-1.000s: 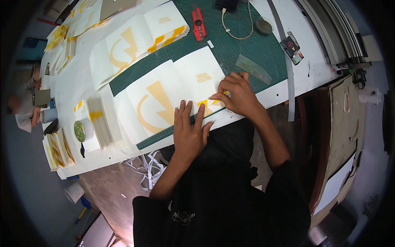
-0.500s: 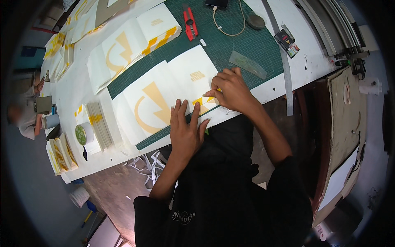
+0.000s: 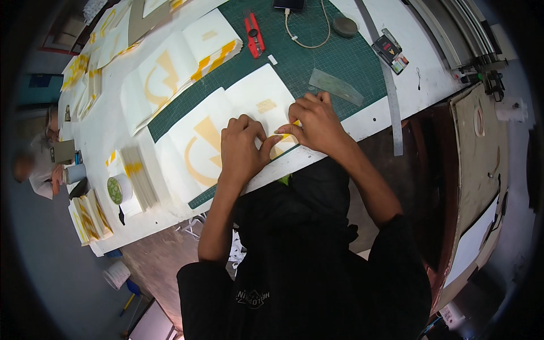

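Where the head view looks down on the work, a white printed sheet (image 3: 258, 90) lies at a slant on a green cutting mat (image 3: 362, 62), its near right corner at the mat's near edge. Sheet bears a pale orange emblem (image 3: 205, 141) and a small block of the same colour. Both hands at that corner, close together. Right hand (image 3: 318, 123): narrow, thumb and bent fingers pinching the yellow-striped edge (image 3: 284, 137) of the sheet. Left hand (image 3: 242, 148): knuckles raised, fingers bent down on the sheet, thumb pointing to the same edge; cannot tell whether its tips grip anything.

Beyond the sheet, a stack of similar sheets (image 3: 190, 48), partly over the mat. Right of the stack, a red cutter (image 3: 254, 37). Clear strip (image 3: 336, 86) just beyond the right hand; grey round block (image 3: 345, 26) near a pale cable (image 3: 327, 31). Metal ruler (image 3: 393, 107) crosses the white table (image 3: 428, 93) and overhangs its near edge. Far left, another person (image 3: 41, 177) at the table's side.
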Demonstrator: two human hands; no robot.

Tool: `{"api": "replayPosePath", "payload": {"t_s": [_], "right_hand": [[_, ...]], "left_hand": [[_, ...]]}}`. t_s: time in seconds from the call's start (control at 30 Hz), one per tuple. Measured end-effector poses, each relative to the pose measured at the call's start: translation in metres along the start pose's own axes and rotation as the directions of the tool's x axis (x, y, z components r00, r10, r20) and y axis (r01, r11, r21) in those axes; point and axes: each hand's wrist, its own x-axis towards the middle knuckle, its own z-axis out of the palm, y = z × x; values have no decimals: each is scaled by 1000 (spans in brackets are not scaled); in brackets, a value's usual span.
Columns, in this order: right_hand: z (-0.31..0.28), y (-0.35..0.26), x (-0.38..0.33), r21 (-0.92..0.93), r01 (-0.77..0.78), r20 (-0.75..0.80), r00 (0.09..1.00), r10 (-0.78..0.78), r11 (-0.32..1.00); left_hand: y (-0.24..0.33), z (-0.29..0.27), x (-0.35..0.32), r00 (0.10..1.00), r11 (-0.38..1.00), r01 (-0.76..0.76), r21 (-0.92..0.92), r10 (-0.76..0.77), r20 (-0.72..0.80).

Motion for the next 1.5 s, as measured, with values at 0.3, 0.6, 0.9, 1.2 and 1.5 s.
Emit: {"api": "replayPosePath", "payload": {"t_s": [0.3, 0.6, 0.9, 1.2, 1.5], "right_hand": [[-4, 28, -15, -58, -52, -286, 958, 33, 997], [12, -6, -57, 56, -174, -423, 888, 181, 983], [40, -57, -53, -58, -166, -397, 909, 130, 984], [39, -75, -52, 173, -96, -336, 930, 150, 980], [-5, 0, -65, 151, -291, -583, 745, 323, 945]], "left_hand": [[6, -18, 29, 969, 995, 58, 79, -75, 233], [4, -30, 68, 839, 967, 126, 220, -222, 496], [-2, -33, 76, 844, 980, 56, 191, -149, 515], [-12, -26, 65, 867, 992, 38, 122, -93, 489], [14, -15, 29, 950, 997, -13, -81, 38, 311]]}}
